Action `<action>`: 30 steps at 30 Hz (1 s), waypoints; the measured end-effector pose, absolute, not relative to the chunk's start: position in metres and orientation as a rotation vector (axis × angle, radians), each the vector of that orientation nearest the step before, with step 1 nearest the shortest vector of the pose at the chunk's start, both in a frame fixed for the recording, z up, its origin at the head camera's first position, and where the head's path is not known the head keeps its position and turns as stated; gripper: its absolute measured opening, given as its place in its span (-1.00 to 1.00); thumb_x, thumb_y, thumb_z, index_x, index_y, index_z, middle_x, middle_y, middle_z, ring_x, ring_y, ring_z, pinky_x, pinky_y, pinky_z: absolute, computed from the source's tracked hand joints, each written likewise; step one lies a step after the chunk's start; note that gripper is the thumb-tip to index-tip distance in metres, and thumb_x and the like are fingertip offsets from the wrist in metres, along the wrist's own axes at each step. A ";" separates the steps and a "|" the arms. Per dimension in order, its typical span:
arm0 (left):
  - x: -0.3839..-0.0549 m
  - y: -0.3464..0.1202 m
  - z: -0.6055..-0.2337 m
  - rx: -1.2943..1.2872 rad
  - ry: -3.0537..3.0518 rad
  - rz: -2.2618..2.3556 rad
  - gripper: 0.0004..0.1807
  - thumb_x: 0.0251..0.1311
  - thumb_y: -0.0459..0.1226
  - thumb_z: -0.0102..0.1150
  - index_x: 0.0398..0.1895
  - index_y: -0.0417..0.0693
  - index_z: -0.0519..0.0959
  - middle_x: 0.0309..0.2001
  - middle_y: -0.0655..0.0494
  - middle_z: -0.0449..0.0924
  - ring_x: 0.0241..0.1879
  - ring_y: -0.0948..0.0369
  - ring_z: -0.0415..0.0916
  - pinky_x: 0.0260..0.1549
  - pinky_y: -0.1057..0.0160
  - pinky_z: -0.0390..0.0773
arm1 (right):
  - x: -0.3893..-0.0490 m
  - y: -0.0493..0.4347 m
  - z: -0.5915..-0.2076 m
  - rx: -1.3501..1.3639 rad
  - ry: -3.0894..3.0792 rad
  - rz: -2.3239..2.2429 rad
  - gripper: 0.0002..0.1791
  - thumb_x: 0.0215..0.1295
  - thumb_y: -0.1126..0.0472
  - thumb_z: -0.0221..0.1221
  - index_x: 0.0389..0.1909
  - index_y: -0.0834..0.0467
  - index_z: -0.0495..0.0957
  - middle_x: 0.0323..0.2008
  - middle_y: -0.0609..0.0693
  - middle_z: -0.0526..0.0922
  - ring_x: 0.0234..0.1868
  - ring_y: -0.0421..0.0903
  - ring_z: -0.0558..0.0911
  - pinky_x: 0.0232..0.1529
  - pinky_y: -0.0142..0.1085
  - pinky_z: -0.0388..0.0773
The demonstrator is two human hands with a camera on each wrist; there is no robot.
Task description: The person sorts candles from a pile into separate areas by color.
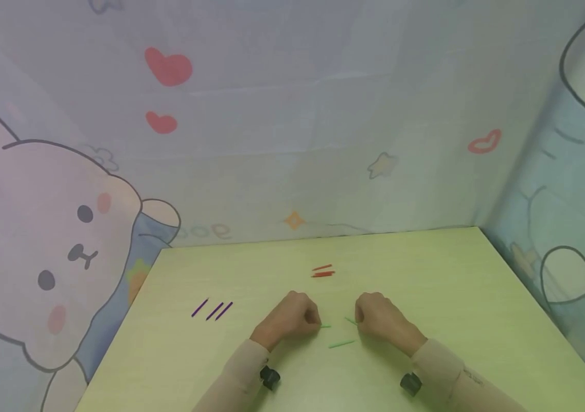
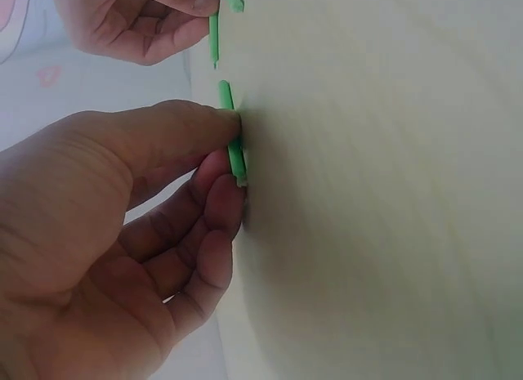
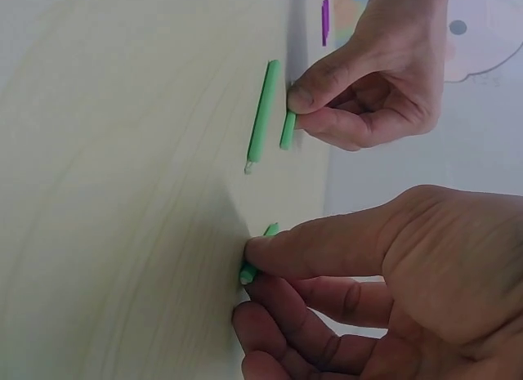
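My left hand (image 1: 289, 316) is low over the table and pinches a thin green candle (image 2: 227, 96) between thumb and fingertips. Across from it, my right hand (image 1: 382, 318) pinches another green candle (image 3: 248, 274), held at a slant close to the tabletop. A third green candle (image 1: 341, 344) lies on the table between the hands and a little nearer to me; its pale wick end shows in the right wrist view. The hands stand apart, and the two held candles do not touch.
Beyond the hands, several red candles (image 1: 323, 274) lie close together on the pale yellow-green table (image 1: 426, 269). To the left lie three purple candles (image 1: 214, 311), slanted side by side. A printed cloth (image 1: 282, 114) hangs behind the table's far edge.
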State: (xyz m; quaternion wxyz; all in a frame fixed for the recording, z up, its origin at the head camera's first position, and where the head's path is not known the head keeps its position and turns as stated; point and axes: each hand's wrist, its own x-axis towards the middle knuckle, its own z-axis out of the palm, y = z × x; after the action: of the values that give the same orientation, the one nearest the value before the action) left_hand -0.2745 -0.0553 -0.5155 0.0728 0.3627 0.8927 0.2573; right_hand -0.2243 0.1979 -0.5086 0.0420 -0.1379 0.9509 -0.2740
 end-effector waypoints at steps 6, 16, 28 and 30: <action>-0.276 -0.053 -0.515 1.078 2.686 0.767 -0.78 0.20 -0.50 0.47 -0.45 0.02 0.85 -0.43 0.34 0.77 -0.41 0.48 0.58 -0.25 0.42 0.64 | -0.218 0.204 -0.505 -0.375 2.898 -0.849 -0.56 -0.03 0.64 0.02 -0.71 0.00 0.27 -0.63 -0.19 0.17 -0.57 -0.21 0.15 -0.54 -0.37 0.07; -0.279 -0.054 -0.515 1.087 2.667 0.772 -0.80 0.22 -0.47 0.47 -0.42 0.03 0.86 -0.41 0.35 0.78 -0.40 0.47 0.59 -0.26 0.41 0.64 | -0.205 0.212 -0.502 -0.389 2.852 -0.913 -0.49 -0.09 0.64 -0.11 -0.77 -0.08 0.09 -0.73 -0.28 -0.02 -0.64 -0.28 -0.02 -0.59 -0.40 -0.09; -0.299 -0.042 -0.495 1.197 2.757 0.634 -0.86 0.31 -0.42 0.49 -0.36 0.01 0.85 -0.37 0.28 0.78 -0.34 0.39 0.57 -0.21 0.32 0.65 | -0.203 0.212 -0.505 -0.384 2.822 -0.966 -0.49 -0.11 0.63 -0.12 -0.80 -0.08 0.09 -0.76 -0.29 0.00 -0.66 -0.29 -0.03 -0.61 -0.41 -0.08; -0.306 -0.036 -0.493 1.226 2.771 0.624 -0.90 0.33 -0.40 0.50 -0.29 -0.01 0.87 -0.33 0.25 0.81 -0.31 0.37 0.61 -0.19 0.31 0.67 | -0.200 0.213 -0.505 -0.375 2.818 -0.957 -0.50 -0.11 0.63 -0.09 -0.81 -0.07 0.13 -0.78 -0.29 0.03 -0.67 -0.29 -0.01 -0.59 -0.38 0.06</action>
State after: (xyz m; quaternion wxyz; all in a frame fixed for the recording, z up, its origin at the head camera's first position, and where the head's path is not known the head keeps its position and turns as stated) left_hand -0.3063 -0.0364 -0.4932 0.0238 0.3960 0.8955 0.2016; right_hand -0.2000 0.2126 -0.5054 0.0710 -0.1247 0.9370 -0.3184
